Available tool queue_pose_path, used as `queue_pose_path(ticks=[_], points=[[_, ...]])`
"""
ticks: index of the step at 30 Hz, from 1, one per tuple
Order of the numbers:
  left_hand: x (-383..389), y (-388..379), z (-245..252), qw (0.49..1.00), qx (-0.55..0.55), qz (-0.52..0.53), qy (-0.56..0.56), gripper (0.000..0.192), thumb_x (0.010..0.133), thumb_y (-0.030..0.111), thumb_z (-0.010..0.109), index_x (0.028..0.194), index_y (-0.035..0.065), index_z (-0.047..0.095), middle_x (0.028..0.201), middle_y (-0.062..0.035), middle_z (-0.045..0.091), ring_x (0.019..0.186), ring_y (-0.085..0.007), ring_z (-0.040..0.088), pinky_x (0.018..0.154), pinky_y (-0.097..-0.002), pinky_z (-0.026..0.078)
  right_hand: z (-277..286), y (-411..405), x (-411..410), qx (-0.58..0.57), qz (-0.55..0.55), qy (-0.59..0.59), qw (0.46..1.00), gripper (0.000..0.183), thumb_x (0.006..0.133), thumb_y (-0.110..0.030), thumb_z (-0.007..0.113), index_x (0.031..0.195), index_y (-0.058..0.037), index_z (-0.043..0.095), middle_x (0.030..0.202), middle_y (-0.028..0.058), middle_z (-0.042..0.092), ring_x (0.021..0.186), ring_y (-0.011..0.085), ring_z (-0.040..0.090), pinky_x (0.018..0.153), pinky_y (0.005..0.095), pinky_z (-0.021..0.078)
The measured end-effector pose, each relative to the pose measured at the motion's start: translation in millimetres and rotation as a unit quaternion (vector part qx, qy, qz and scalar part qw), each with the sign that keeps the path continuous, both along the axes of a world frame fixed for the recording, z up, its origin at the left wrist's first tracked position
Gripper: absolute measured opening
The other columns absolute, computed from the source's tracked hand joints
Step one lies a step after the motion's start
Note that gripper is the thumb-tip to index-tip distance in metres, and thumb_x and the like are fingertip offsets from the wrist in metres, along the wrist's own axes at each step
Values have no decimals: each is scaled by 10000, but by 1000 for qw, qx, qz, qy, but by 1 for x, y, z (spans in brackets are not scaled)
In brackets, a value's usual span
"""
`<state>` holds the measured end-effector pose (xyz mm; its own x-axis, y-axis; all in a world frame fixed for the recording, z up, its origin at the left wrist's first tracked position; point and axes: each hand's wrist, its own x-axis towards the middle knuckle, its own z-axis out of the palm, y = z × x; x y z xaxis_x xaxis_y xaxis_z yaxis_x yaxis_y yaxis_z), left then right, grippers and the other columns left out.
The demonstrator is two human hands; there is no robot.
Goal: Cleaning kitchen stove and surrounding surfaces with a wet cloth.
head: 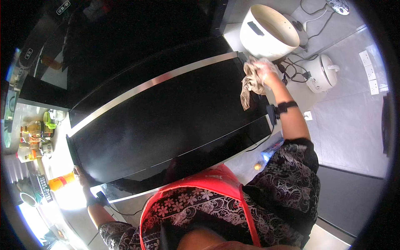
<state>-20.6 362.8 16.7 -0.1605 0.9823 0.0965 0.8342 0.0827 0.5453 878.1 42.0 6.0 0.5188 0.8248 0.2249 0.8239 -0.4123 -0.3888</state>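
Note:
My right hand [265, 71], in a thin clear plastic glove and blurred, holds a crumpled beige cloth [251, 81]. The cloth touches the right end of a wide, glossy black cooktop panel [168, 115] and hangs partly over it. A shiny metal strip [159, 79] runs along the panel's back edge, with a black upright panel [140, 34] behind it. At the opposite end, my left hand [80, 177] rests by the cooktop's left edge, beside an orange bottle [62, 182]. Its fingers are partly hidden, so its grip is unclear.
Close behind my right hand stands a large white pot [265, 40]. A white rice cooker [321, 74] and loose black cables [295, 70] sit farther right, below wall sockets [368, 72]. Several bottles and jars [34, 136] line the left counter.

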Motion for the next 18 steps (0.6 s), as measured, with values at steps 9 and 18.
queue_pose_path(ticks=[9, 18], points=[[-39, -8, -13, 999, 22, 40, 12, 565, 858, 472, 408, 1193, 18, 443, 1147, -154, 509, 1039, -277, 476, 892, -349, 358, 31, -74, -105, -205, 25, -148, 967, 128, 749, -110, 493, 772, -64, 610, 788, 149, 583, 767, 344, 565, 688, 407, 470], [25, -15, -35, 999, 27, 35, 18, 531, 861, 448, 414, 1183, 29, 461, 1150, -166, 507, 1067, -299, 466, 918, -353, 343, 78, -127, -63, -363, 21, 7, 932, 105, 695, -75, 559, 769, -29, 618, 799, 129, 607, 751, 204, 588, 694, 338, 477]])
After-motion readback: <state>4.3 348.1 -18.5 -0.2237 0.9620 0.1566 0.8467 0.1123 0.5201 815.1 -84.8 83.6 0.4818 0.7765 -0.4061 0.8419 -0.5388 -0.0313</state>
